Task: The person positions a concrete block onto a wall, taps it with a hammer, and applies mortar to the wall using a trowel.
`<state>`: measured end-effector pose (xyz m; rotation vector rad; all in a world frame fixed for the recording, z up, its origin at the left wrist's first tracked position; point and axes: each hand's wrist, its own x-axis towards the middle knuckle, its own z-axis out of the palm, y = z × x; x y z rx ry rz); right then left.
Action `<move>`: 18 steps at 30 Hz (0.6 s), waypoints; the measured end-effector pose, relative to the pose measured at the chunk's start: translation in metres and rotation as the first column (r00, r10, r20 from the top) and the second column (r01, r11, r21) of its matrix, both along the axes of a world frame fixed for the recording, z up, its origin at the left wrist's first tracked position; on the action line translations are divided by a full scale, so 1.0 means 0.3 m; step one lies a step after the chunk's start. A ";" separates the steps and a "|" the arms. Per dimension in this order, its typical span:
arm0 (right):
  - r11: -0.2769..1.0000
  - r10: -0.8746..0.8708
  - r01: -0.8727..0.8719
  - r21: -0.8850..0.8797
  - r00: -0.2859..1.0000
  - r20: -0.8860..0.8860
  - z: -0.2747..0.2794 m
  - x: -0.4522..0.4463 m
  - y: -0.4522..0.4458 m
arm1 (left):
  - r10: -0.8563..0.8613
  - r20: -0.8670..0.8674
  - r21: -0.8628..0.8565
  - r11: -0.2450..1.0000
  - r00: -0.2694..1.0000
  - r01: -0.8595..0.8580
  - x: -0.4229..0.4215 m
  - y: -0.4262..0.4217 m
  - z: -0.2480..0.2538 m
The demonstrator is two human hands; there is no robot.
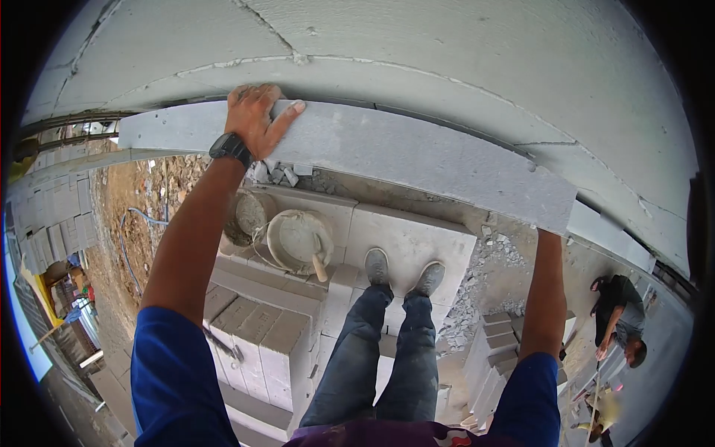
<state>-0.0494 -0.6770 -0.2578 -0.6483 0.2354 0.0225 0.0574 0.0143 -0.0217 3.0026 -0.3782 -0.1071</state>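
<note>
A long, pale grey aerated concrete block (417,149) lies lengthwise in front of me, close to the block wall (447,45). My left hand (257,119) grips it near its left end, with the fingers over the far edge and the thumb on the near face. A dark watch (232,147) is on that wrist. At the block's right end my right forearm (545,290) runs up underneath, and the block hides the right hand and its fingers. Below, a bucket of grey mortar (292,229) holds a trowel with a wooden handle (319,267).
My shoes (377,267) stand on a platform of pale blocks (417,235). A second bucket (249,214) is beside the mortar. Stacked blocks (261,350) stand lower left, and rubble (477,290) lies to the right. Another person (622,313) is low at the right.
</note>
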 end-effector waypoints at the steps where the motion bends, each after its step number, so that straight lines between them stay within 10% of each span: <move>1: 1.000 -0.010 0.010 0.014 1.000 -0.015 0.036 -0.016 0.016 | -0.028 0.063 0.019 0.999 0.998 0.027 0.002 0.010 -0.022; 6: 0.868 -0.344 0.181 -0.463 0.890 -0.298 0.323 0.020 0.190 | -0.156 0.245 0.029 0.988 0.957 0.154 0.003 0.061 -0.098; 18: 0.786 -0.449 0.253 -0.564 0.861 -0.240 0.390 -0.132 0.380 | -0.162 0.249 -0.003 0.986 0.955 0.169 0.007 0.088 -0.120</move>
